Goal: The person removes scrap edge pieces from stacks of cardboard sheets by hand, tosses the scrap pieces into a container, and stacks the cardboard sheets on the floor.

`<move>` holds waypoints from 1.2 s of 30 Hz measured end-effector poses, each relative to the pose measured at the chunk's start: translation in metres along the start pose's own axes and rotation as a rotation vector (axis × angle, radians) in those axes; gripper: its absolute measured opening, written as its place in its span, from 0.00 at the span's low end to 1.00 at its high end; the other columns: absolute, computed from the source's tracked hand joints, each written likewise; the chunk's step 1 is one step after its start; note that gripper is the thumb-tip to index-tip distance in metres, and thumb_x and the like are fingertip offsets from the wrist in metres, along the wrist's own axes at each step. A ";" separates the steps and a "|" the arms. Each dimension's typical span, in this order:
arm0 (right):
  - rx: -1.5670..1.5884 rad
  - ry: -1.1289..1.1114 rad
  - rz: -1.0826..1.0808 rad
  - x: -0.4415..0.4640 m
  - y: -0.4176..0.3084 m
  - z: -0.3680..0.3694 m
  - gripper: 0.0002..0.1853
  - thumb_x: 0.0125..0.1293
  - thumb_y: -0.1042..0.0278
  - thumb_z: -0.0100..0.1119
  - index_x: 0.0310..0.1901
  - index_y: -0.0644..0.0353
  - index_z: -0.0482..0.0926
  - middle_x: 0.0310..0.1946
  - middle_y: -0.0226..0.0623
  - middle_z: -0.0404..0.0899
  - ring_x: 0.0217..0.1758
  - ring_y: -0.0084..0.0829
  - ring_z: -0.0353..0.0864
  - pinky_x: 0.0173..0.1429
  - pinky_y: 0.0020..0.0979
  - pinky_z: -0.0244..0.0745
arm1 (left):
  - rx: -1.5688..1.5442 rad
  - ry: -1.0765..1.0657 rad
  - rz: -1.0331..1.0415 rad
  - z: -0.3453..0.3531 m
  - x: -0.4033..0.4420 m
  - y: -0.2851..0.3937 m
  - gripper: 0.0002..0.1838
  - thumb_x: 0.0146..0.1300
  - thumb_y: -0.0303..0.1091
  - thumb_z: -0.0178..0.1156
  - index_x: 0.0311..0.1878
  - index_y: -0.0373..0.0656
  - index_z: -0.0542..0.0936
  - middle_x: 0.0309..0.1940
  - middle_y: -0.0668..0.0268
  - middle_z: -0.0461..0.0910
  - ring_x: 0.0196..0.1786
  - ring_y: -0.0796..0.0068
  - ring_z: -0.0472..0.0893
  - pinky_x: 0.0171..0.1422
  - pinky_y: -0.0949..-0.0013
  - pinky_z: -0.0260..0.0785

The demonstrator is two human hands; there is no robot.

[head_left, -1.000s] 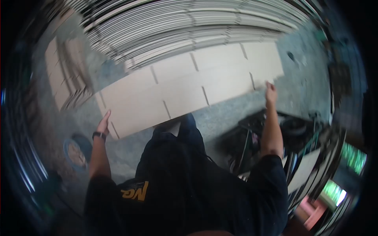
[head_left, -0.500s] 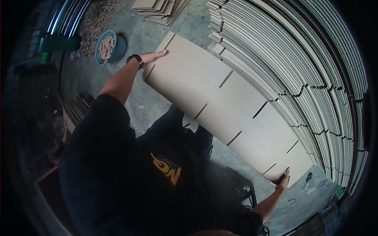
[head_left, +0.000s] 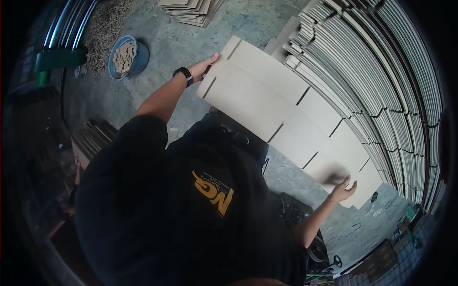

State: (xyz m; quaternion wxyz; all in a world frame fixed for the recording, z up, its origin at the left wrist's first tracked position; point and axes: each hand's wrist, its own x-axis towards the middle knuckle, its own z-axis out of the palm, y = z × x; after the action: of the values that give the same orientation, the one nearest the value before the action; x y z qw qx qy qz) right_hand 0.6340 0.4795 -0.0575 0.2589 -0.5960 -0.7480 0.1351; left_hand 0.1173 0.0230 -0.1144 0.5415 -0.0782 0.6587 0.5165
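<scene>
A long slotted cardboard sheet (head_left: 276, 102) lies slantwise in front of me, beside the tall stack of cardboard (head_left: 377, 95). My left hand (head_left: 205, 66), with a dark watch on its wrist, grips the sheet's upper left end, the fingers partly hidden at its edge. Over the lower right end is my right hand (head_left: 343, 189), its fingers apart and curved, not closed on the sheet. A dark blurred shadow falls on the cardboard next to it.
A blue bucket (head_left: 138, 59) of cardboard scraps stands upper left near a heap of shreds (head_left: 102, 35). More flat cardboard (head_left: 193, 10) lies at the top. Black machinery (head_left: 317, 248) is low right. Another person's hand (head_left: 78, 162) touches cardboard pieces (head_left: 95, 138) at left.
Since the view turned, the sheet's left end and my left hand have shifted right. My right hand has let go of the sheet's lower edge and opened.
</scene>
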 end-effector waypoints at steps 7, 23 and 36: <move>0.041 0.139 0.180 -0.228 -0.161 0.063 0.33 0.58 0.57 0.68 0.57 0.73 0.67 0.56 0.56 0.66 0.63 0.50 0.61 0.69 0.46 0.54 | -0.207 -0.281 -0.006 -0.019 -0.027 -0.061 0.48 0.55 0.73 0.52 0.69 0.45 0.62 0.62 0.59 0.69 0.69 0.62 0.63 0.70 0.46 0.50; -0.255 -0.204 -0.326 -0.258 -0.304 0.166 0.33 0.63 0.47 0.53 0.64 0.60 0.63 0.65 0.52 0.58 0.72 0.46 0.51 0.71 0.57 0.42 | 0.149 -0.495 -0.234 -0.032 -0.007 -0.057 0.35 0.48 0.40 0.75 0.60 0.47 0.71 0.54 0.71 0.75 0.55 0.74 0.70 0.52 0.66 0.61; -0.315 -0.245 -0.369 -0.255 -0.308 0.169 0.34 0.63 0.45 0.51 0.65 0.59 0.63 0.66 0.52 0.58 0.73 0.46 0.50 0.70 0.56 0.43 | 0.199 -0.597 -0.208 -0.047 0.015 -0.074 0.15 0.46 0.24 0.68 0.40 0.41 0.79 0.32 0.67 0.80 0.34 0.77 0.75 0.35 0.74 0.65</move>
State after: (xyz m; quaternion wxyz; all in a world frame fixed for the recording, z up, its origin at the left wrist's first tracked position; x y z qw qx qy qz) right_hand 0.3280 0.1746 -0.0976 0.0909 -0.4617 -0.8815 0.0389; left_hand 0.1301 -0.0397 -0.1761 0.7654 0.0630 0.5068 0.3915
